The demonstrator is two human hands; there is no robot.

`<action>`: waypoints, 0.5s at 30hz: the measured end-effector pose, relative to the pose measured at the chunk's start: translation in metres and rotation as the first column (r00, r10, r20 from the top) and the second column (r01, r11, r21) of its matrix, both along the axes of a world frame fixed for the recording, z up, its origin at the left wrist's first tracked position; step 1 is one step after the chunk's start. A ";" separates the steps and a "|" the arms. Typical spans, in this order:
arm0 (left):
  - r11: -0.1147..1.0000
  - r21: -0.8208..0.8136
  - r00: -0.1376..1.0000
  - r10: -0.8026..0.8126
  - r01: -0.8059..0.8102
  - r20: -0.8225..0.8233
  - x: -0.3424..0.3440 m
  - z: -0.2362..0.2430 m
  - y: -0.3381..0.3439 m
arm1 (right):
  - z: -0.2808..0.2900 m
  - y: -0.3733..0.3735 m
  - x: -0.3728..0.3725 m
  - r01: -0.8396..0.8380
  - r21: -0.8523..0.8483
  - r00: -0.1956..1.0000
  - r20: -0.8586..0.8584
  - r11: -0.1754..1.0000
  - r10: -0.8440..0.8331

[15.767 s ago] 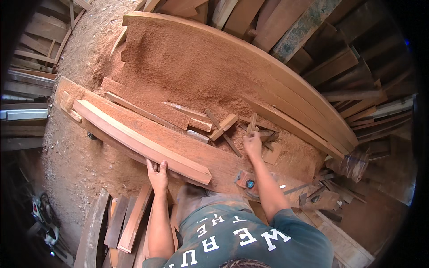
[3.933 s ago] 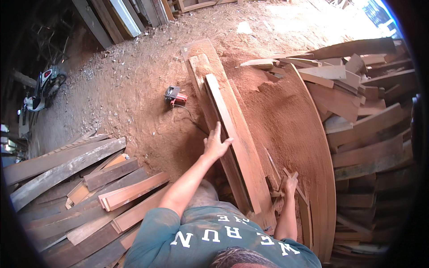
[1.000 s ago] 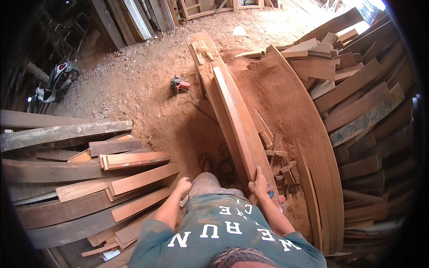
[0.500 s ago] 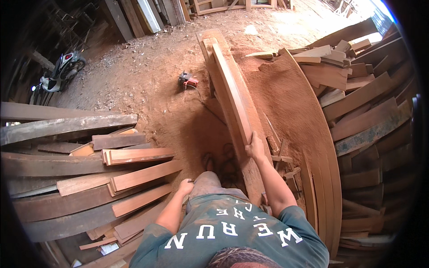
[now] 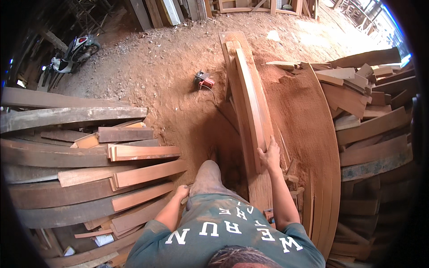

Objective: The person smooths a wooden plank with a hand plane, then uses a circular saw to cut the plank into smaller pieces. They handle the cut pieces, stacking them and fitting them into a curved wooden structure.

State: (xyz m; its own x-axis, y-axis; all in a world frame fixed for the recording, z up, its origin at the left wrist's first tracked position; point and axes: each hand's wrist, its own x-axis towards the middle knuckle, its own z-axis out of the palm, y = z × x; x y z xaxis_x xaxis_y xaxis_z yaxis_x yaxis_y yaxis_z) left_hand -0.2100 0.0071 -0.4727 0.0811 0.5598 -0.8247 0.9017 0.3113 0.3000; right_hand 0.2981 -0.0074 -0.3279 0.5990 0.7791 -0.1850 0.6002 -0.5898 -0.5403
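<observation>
My right hand (image 5: pixel 271 154) grips the near end of a long, pale reddish wooden piece (image 5: pixel 250 102), thumb on its left side. That piece lies lengthwise on a wider, sawdust-coated plank (image 5: pixel 259 187) pointing away from me, with a short block (image 5: pixel 231 49) at its far end. My left hand (image 5: pixel 182 191) hangs low beside my left thigh, fingers curled around something I cannot make out. Part of a small tool (image 5: pixel 268 213) shows at the plank's near end, mostly hidden by my body and arm.
Stacked boards (image 5: pixel 134 174) lie at my left. Long curved boards (image 5: pixel 326 187) with heaped sawdust (image 5: pixel 299 111) and offcuts (image 5: pixel 357 125) are at my right. A red power tool (image 5: pixel 205 82) with a cord sits on the dirt floor (image 5: pixel 147 67); a scooter (image 5: pixel 73 56) stands beyond.
My right hand has moved forward along the plank, and the long piece has shifted forward with it since a second ago. My left hand, earlier on the wood, is now down by my thigh.
</observation>
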 end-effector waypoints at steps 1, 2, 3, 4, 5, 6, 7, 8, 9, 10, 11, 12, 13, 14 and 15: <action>0.998 -0.042 0.998 -0.054 0.053 -0.034 -0.008 -0.006 0.010 | 0.004 0.019 0.004 0.000 0.016 1.000 0.006 1.000 -0.001; 0.991 -0.087 0.992 -0.109 0.103 -0.059 -0.008 -0.010 0.023 | 0.008 0.037 0.009 -0.001 0.031 1.000 0.018 1.000 0.000; 0.985 -0.152 0.995 -0.088 0.080 -0.044 -0.006 -0.014 0.040 | 0.014 0.061 0.013 -0.009 0.074 0.999 0.032 0.997 0.007; 0.957 -0.079 0.960 -0.279 0.278 0.003 -0.007 -0.023 0.068 | 0.015 0.088 0.016 -0.026 0.112 0.998 0.055 0.993 0.020; 0.889 -0.005 0.889 -0.457 0.457 0.042 -0.010 -0.041 0.095 | 0.015 0.115 0.021 -0.048 0.140 0.996 0.082 0.989 0.037; 0.786 0.074 0.783 -0.618 0.613 0.074 -0.014 -0.066 0.124 | 0.016 0.142 0.027 -0.073 0.163 0.992 0.109 0.984 0.056; 0.551 0.171 0.543 -0.835 0.817 0.090 -0.028 -0.110 0.163 | 0.021 0.173 0.034 -0.072 0.142 0.994 0.093 0.987 0.059; 0.766 0.118 0.766 -0.640 0.632 0.053 -0.007 -0.124 0.201 | 0.023 0.211 0.036 -0.090 0.120 0.992 0.104 0.989 0.078; 0.995 -0.066 0.991 0.087 -0.081 0.097 0.043 -0.094 0.239 | 0.024 0.247 0.039 -0.111 0.092 0.987 0.128 0.990 0.099; 0.962 0.184 0.974 0.178 -0.201 0.138 0.064 -0.110 0.274 | 0.019 0.284 0.049 -0.094 0.087 0.985 0.149 0.992 0.080; 0.984 0.008 0.973 0.176 -0.179 0.152 0.097 -0.100 0.341 | 0.009 0.319 0.056 -0.078 0.079 0.982 0.177 0.994 0.063; 0.971 0.080 0.954 0.202 -0.224 0.223 0.120 -0.127 0.386 | 0.000 0.349 0.066 -0.067 0.053 0.980 0.194 0.996 0.055; 0.953 0.139 0.933 0.222 -0.269 0.283 0.140 -0.166 0.422 | -0.012 0.376 0.078 -0.040 0.034 0.976 0.217 0.999 0.032; 0.913 0.080 0.863 0.345 -0.399 0.370 0.155 -0.211 0.459 | -0.027 0.396 0.088 0.017 0.002 0.978 0.206 1.000 -0.017; 0.830 -0.174 0.739 0.552 -0.530 0.387 0.181 -0.218 0.495 | -0.045 0.411 0.094 0.040 0.003 0.976 0.215 0.999 -0.039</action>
